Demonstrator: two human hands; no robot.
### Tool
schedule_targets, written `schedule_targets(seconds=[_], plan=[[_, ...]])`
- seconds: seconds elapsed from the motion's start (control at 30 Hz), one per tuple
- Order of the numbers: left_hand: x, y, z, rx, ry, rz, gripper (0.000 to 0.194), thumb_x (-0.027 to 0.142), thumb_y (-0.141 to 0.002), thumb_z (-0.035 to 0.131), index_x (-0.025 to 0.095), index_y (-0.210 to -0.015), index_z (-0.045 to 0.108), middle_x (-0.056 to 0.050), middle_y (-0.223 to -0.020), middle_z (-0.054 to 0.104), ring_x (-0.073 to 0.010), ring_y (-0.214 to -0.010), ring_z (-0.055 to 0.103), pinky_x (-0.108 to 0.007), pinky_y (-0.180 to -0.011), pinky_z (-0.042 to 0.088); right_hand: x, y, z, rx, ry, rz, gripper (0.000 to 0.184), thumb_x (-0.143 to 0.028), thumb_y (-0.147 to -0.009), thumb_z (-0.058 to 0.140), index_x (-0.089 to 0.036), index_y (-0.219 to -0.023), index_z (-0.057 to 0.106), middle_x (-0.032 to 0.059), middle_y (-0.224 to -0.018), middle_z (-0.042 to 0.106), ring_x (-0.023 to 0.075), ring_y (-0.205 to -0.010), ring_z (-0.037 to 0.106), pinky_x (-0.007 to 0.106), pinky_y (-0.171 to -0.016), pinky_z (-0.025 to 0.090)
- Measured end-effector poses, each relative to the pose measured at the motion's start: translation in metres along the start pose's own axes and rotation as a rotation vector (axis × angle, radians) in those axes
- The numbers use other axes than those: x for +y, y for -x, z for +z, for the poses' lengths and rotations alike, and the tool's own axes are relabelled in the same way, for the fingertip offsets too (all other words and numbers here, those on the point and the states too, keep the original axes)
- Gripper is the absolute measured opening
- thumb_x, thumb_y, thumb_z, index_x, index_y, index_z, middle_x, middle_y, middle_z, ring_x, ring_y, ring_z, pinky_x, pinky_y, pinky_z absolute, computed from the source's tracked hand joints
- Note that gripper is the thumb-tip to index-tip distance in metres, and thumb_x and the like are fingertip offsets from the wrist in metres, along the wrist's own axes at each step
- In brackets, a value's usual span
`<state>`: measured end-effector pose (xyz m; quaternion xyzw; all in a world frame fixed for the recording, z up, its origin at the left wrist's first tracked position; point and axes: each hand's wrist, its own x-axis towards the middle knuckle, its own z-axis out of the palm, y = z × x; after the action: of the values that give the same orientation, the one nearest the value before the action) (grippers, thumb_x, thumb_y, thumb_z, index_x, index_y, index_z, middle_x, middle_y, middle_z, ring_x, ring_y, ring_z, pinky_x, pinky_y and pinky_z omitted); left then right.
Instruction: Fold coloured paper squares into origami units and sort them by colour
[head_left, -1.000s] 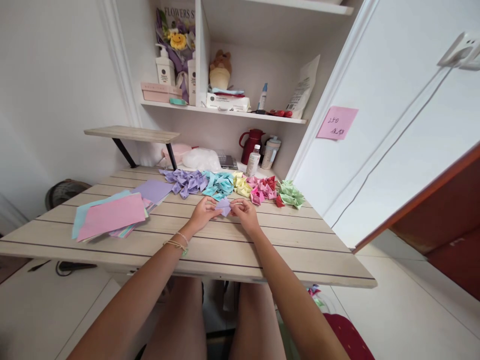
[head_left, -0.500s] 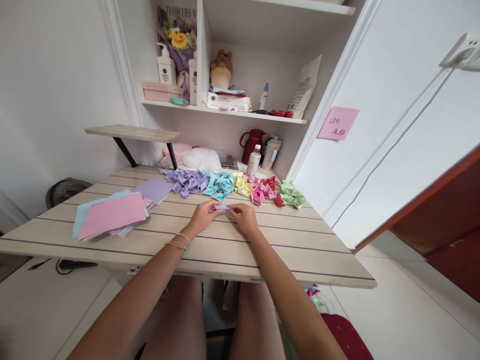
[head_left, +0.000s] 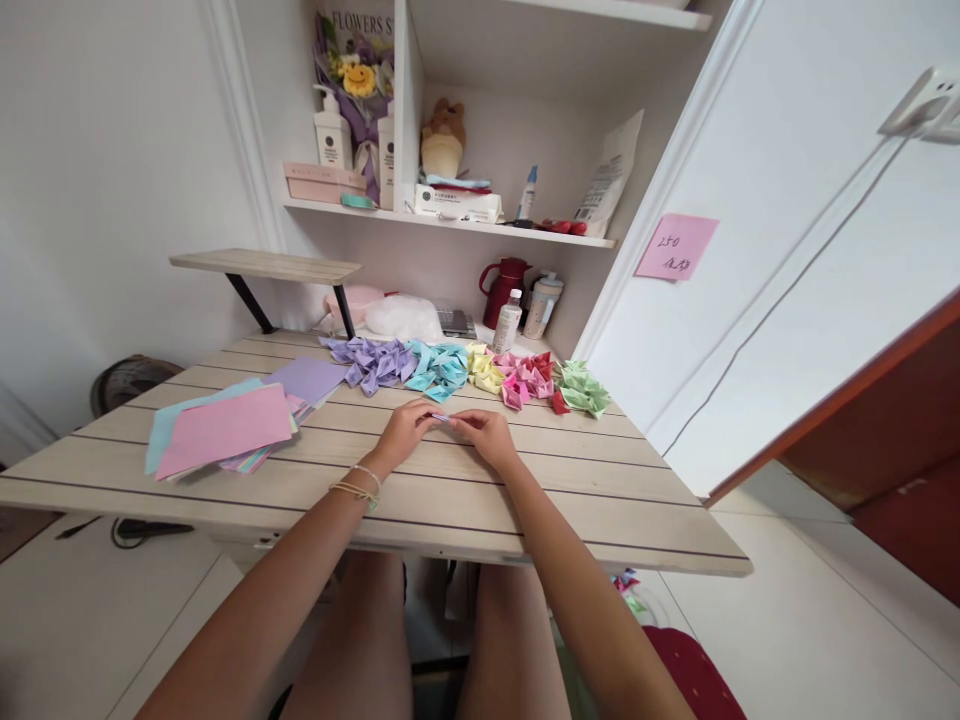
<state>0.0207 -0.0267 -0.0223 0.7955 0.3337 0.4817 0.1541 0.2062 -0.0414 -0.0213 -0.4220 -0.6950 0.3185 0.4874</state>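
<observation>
Between my fingertips is a small folded piece of purple paper (head_left: 441, 417), seen nearly edge-on. My left hand (head_left: 407, 430) pinches its left end, and my right hand (head_left: 487, 436) grips the right end. Both hands are close together, just above the wooden table (head_left: 450, 490). Beyond them lies a row of folded paper pieces: a purple pile (head_left: 375, 363), a light blue pile (head_left: 439, 370), a yellow group (head_left: 484, 368), a pink and red group (head_left: 525, 378) and a green pile (head_left: 583, 388). The fingers partly hide the held paper.
Flat paper sheets, pink (head_left: 225, 430) on top, lie at the left beside a purple sheet (head_left: 307, 380). A small raised stand (head_left: 266, 264) is at the back left. A bottle (head_left: 508, 320), a red jug (head_left: 504, 290) and a tumbler (head_left: 543, 305) stand behind the folded pieces.
The purple paper has turned between my fingers and now shows a thinner edge. My right fingers have shifted slightly, nearer the left fingertips.
</observation>
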Motion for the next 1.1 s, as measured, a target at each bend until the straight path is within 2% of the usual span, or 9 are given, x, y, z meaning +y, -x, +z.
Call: schedule_targets(seconds=[0.17, 0.3, 0.4, 0.5, 0.73, 0.9, 1.0, 1.1], plan=[[0.0006, -0.0007, -0.0003, -0.042, 0.090, -0.024, 0.015, 0.016, -0.078, 0.056, 0.019, -0.087, 0.068, -0.006, -0.086, 0.065, -0.0167, -0.082, 0.059, -0.031, -0.075, 0.048, 0.0053, 0.0001, 0.0008, -0.058, -0.192, 0.119, 0.033, -0.044, -0.068, 0.065, -0.015, -0.083, 0.072, 0.0057, -0.077, 0.071, 0.0204, -0.073, 0.065, 0.032, -0.070, 0.052], [0.0020, -0.0002, 0.0007, -0.073, 0.211, -0.100, 0.019, 0.023, -0.080, 0.054, 0.019, -0.094, 0.066, -0.007, -0.092, 0.062, -0.0179, -0.087, 0.058, -0.031, -0.075, 0.049, 0.0071, 0.0006, 0.0047, -0.122, -0.341, 0.152, 0.034, -0.044, -0.070, 0.063, -0.017, -0.089, 0.069, 0.0036, -0.078, 0.070, 0.0201, -0.072, 0.066, 0.035, -0.071, 0.055], [0.0014, 0.0007, 0.0033, -0.084, 0.329, -0.187, 0.021, 0.027, -0.079, 0.054, 0.018, -0.096, 0.064, -0.007, -0.094, 0.059, -0.0179, -0.086, 0.057, -0.030, -0.072, 0.050, 0.0059, 0.0003, 0.0060, -0.149, -0.352, 0.163, 0.034, -0.043, -0.072, 0.061, -0.019, -0.096, 0.065, 0.0024, -0.078, 0.069, 0.0197, -0.072, 0.067, 0.035, -0.069, 0.056], [-0.0014, 0.0008, 0.0059, -0.052, 0.400, -0.273, 0.024, 0.027, -0.078, 0.055, 0.017, -0.098, 0.061, -0.005, -0.087, 0.059, -0.0158, -0.080, 0.056, -0.027, -0.068, 0.048, 0.0038, -0.0002, 0.0056, -0.156, -0.335, 0.155, 0.036, -0.041, -0.074, 0.059, -0.018, -0.101, 0.064, 0.0025, -0.078, 0.068, 0.0186, -0.073, 0.067, 0.032, -0.067, 0.055], [-0.0019, -0.0013, 0.0054, -0.044, 0.513, -0.341, 0.029, 0.027, -0.076, 0.058, 0.016, -0.103, 0.053, -0.001, -0.074, 0.056, -0.0110, -0.067, 0.052, -0.021, -0.060, 0.041, 0.0060, -0.0001, 0.0037, -0.196, -0.276, 0.103, 0.040, -0.028, -0.071, 0.056, -0.014, -0.107, 0.060, 0.0008, -0.070, 0.066, 0.0128, -0.063, 0.061, 0.026, -0.063, 0.049], [0.0032, -0.0003, 0.0063, -0.138, 0.543, -0.363, 0.027, 0.028, -0.074, 0.060, 0.016, -0.098, 0.054, -0.001, -0.075, 0.056, -0.0107, -0.067, 0.053, -0.021, -0.059, 0.043, 0.0103, 0.0003, 0.0048, -0.137, -0.092, 0.048, 0.034, -0.018, -0.064, 0.054, -0.014, -0.096, 0.063, -0.0017, -0.062, 0.064, 0.0124, -0.056, 0.059, 0.023, -0.057, 0.046], [0.0033, -0.0003, 0.0071, -0.095, 0.523, -0.347, 0.029, 0.029, -0.073, 0.063, 0.015, -0.097, 0.054, -0.001, -0.076, 0.056, -0.0107, -0.067, 0.054, -0.021, -0.058, 0.044, 0.0103, -0.0011, 0.0049, -0.067, -0.018, 0.010, 0.030, -0.018, -0.064, 0.051, -0.016, -0.091, 0.064, -0.0004, -0.066, 0.065, 0.0129, -0.057, 0.059, 0.024, -0.058, 0.047], [0.0031, 0.0001, 0.0077, -0.035, 0.474, -0.360, 0.034, 0.032, -0.070, 0.066, 0.016, -0.097, 0.054, -0.001, -0.080, 0.056, -0.0096, -0.064, 0.054, -0.021, -0.055, 0.044, 0.0091, -0.0024, 0.0040, 0.066, 0.028, -0.013, 0.021, -0.019, -0.064, 0.052, -0.017, -0.082, 0.063, 0.0019, -0.072, 0.067, 0.0147, -0.062, 0.062, 0.026, -0.061, 0.049]])
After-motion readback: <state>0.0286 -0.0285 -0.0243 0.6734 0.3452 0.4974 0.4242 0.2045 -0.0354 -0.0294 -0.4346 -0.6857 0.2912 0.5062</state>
